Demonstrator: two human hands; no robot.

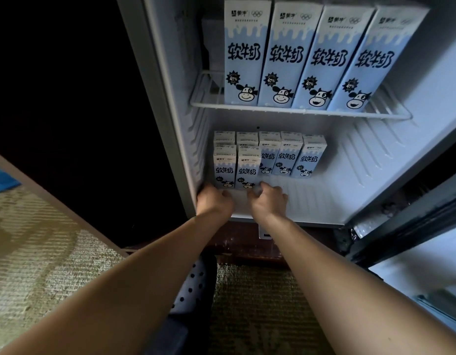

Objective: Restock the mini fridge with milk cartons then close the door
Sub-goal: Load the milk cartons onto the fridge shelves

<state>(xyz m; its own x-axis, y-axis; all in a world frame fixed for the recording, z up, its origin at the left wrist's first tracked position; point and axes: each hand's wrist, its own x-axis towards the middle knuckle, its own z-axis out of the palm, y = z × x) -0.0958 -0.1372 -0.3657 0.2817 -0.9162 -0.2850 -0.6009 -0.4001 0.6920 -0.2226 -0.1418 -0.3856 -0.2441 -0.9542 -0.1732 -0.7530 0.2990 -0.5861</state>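
In the lower centre of the frame, on the mini fridge floor, the left grip curls narrowly round the base of the front left carton. The right grip does the same at the front right carton, which touches the first. Back-row cartons stand behind. Four tall cartons line the wire shelf above. The door stands open at lower right.

We record bright, cool light in the fridge interior beyond the left hand and right hand; near-black left of them, dim carpet below. Edges bend; detail slightly soft.
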